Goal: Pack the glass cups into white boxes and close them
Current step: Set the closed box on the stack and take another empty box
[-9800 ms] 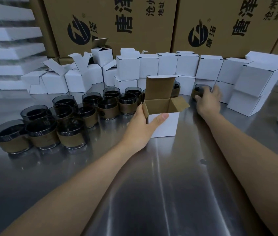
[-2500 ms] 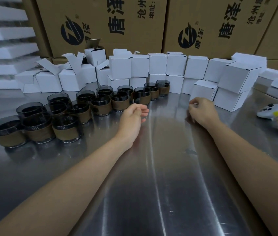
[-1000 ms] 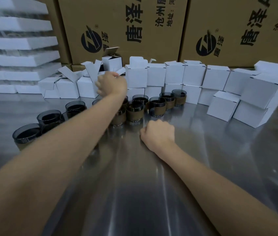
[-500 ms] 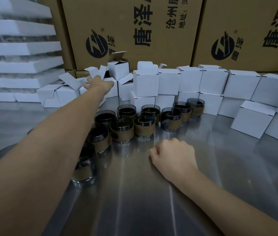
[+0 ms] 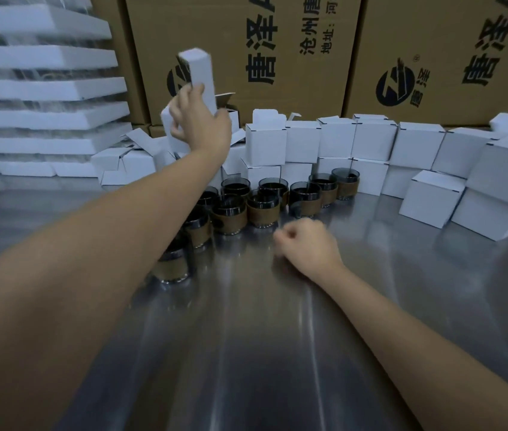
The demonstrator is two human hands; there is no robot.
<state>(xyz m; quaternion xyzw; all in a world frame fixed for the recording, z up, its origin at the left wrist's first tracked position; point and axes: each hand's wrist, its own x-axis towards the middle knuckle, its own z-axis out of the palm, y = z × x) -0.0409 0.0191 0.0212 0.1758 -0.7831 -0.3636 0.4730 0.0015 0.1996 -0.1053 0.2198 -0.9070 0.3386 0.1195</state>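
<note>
Fig., head view (only view). L hand (image 5: 198, 119), fingers and thumb curled round the lower half of a white box (image 5: 198, 73), holds it in the air above the heap of open-flapped boxes (image 5: 125, 163) at the table's back left. The box is motion-blurred, so can't tell whether its lid is up. R hand (image 5: 305, 244) rests as a closed fist on the steel table (image 5: 246, 353), holding nothing, just in front of the glass cups (image 5: 262, 203). The cups, each w/ a brown sleeve, stand packed together, several touching, between the fist and the wall of closed boxes (image 5: 336, 138). None is boxed here. Cartons (image 5: 277, 42) and foam slabs (image 5: 38, 88) stand behind. Risks, as judged: the L forearm crosses low over the nearest cups, so drawing the box back toward the body could clip a rim and knock cups into one another, glass on glass. A loose flap may snag neighbouring boxes and drag them onto the cups. The steel probably lets a nudged cup slide freely.
</note>
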